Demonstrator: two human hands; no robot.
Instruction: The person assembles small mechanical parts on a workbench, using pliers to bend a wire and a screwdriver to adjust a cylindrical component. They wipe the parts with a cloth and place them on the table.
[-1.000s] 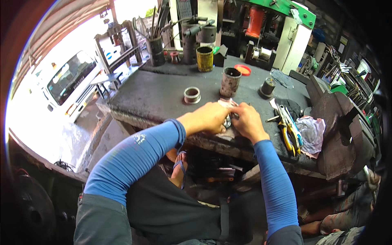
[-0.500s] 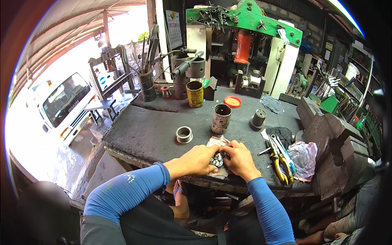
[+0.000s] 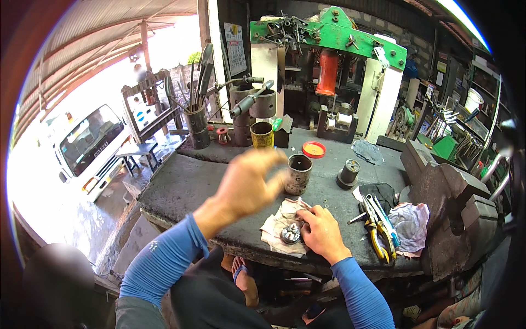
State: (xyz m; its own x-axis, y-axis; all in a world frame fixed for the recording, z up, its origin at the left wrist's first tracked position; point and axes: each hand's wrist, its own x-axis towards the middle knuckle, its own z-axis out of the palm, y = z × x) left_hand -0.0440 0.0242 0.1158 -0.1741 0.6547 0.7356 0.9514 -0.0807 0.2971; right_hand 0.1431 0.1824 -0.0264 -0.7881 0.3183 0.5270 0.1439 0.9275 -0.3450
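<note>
My left hand [image 3: 247, 181] is raised over the bench, slightly blurred, with thumb and fingers apart and nothing visible in them. Just beyond its fingertips stands a grimy hollow metal cylinder [image 3: 298, 178]. My right hand [image 3: 324, 231] rests on a pinkish cloth [image 3: 274, 227] at the bench's near edge, fingers curled; anything inside them is hidden. Beside those fingers a small round metal part [image 3: 290, 234], dark-rimmed with shiny pieces on top, sits on the cloth. The flanged metal ring is hidden behind my left hand.
Yellow-handled pliers [image 3: 377, 233], other tools and a crumpled rag [image 3: 410, 222] lie right, before a big vise [image 3: 455, 203]. A dark cylindrical part [image 3: 348, 174], a red lid [image 3: 314, 149] and a yellow can [image 3: 262, 135] stand farther back on the black bench [image 3: 186, 183].
My left hand has let go of the round part and lifted up and left. The right hand stays by the cloth, where the part now shows uncovered. The view has tilted slightly.
</note>
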